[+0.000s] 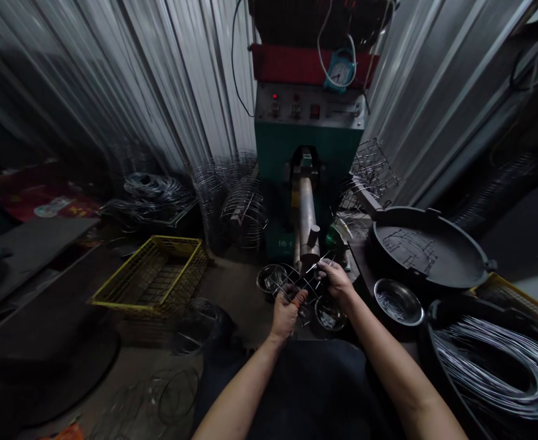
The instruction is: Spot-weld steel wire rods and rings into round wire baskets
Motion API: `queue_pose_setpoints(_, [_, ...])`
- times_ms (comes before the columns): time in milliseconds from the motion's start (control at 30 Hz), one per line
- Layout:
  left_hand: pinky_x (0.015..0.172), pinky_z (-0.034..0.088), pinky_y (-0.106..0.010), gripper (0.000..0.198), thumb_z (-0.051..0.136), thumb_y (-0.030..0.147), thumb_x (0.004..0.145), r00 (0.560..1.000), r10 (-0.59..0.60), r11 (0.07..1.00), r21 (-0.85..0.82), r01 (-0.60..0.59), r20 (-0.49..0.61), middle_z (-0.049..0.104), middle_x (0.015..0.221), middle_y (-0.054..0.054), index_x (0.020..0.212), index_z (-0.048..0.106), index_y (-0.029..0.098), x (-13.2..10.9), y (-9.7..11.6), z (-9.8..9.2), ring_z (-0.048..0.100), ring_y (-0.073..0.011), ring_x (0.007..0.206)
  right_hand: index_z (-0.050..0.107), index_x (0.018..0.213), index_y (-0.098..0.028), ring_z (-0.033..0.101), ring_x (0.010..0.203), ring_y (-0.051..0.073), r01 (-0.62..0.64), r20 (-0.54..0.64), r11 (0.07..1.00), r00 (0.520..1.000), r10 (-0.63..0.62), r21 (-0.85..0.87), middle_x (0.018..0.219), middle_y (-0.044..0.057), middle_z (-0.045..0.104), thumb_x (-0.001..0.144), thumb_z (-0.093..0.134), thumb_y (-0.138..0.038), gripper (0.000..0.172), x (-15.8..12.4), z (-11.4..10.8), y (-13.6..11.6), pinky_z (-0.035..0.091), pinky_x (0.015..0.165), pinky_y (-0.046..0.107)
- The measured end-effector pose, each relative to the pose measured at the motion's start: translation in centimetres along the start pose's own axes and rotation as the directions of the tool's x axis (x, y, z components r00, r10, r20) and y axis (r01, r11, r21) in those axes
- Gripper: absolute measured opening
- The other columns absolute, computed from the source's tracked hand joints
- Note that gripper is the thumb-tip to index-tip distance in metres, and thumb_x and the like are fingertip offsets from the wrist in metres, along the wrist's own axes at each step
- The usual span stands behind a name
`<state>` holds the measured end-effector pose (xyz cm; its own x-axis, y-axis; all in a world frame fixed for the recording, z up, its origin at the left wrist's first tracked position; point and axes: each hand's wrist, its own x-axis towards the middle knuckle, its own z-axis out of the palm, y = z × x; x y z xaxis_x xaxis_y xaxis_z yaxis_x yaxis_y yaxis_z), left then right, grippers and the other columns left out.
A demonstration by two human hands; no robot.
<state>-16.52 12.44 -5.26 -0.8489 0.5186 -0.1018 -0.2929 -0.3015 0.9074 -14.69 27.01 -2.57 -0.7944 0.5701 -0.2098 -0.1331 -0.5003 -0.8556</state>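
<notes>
- Head view: a silvery metal-wire lattice (pixel 302 281) is gripped in the left hand (pixel 287 311), below the grey metal cylinder (pixel 306 205) of a green machine (pixel 272 146).
- A pale thin metal rod (pixel 312 267) seems pinched by the right hand (pixel 335 278), though dim light blurs the contact.
- Small grey metal pieces (pixel 277 278) are held in a round steel bowl (pixel 260 286) beside the left hand.

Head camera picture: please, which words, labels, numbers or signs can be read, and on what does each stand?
"佛", probably, on the green machine; its neighbouring characters are too blurred.
Red lit marks, top edge: too blurred.
Blue dial: markings too small.
Red sheet, left: pale patch blurred, unreadable.
</notes>
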Motion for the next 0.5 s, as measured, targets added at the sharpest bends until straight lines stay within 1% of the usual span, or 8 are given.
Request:
queue_pose_setpoints(100, [0.038,0.034,-0.014,0.031,0.069,0.035,0.059,1.0,-0.01,1.0,-0.021,0.01,-0.016,0.051,0.057,0.006,0.073,0.048,0.016,-0.01,0.0,0.04,0.046,-0.0049,0.044,0.053,0.062,-0.015,0.039,0.038,0.002,-0.021,-0.008,1.0,1.0,0.021,-0.007,0.05,-0.006,0.05,0.051,0.076,-0.028,0.028,-0.23,-0.14,-0.05,0.038,0.038,0.015])
queue_pose_setpoints(200, [0.038,0.035,-0.014,0.031,0.069,0.034,0.06,1.0,-0.021,0.999,-0.025,0.02,-0.018,0.051,0.058,0.005,0.073,0.048,0.016,-0.02,0.0,0.07,0.047,-0.0052,0.045,0.053,0.065,-0.016,0.041,0.041,0.002,-0.054,0.014,0.999,0.998,0.054,0.0,0.056,-0.004,0.054,0.055,0.074,-0.029,0.027,-0.43,-0.43,-0.14,0.039,0.039,0.015])
queue_pose_setpoints(333, [0.036,0.035,-0.014,0.031,0.068,0.033,0.06,0.999,-0.035,0.999,-0.028,0.035,-0.005,0.051,0.06,0.005,0.075,0.047,0.016,-0.06,0.06,0.1,0.047,-0.0057,0.046,0.053,0.07,-0.017,0.04,0.041,0.002,-0.098,0.027,0.994,0.995,0.096,0.048,0.057,-0.005,0.053,0.058,0.072,-0.028,0.025,-0.46,-0.63,-0.19,0.038,0.039,0.015])
queue_pose_setpoints(500, [0.037,0.035,-0.014,0.03,0.068,0.033,0.06,0.999,-0.037,0.999,-0.013,0.036,-0.01,0.051,0.059,0.005,0.073,0.047,0.016,-0.04,0.23,0.06,0.047,-0.0052,0.045,0.052,0.07,-0.018,0.043,0.042,0.004,-0.125,0.029,0.991,0.992,0.124,0.036,0.057,-0.005,0.052,0.062,0.07,-0.027,0.022,-0.5,-0.41,-0.26,0.039,0.04,0.016])
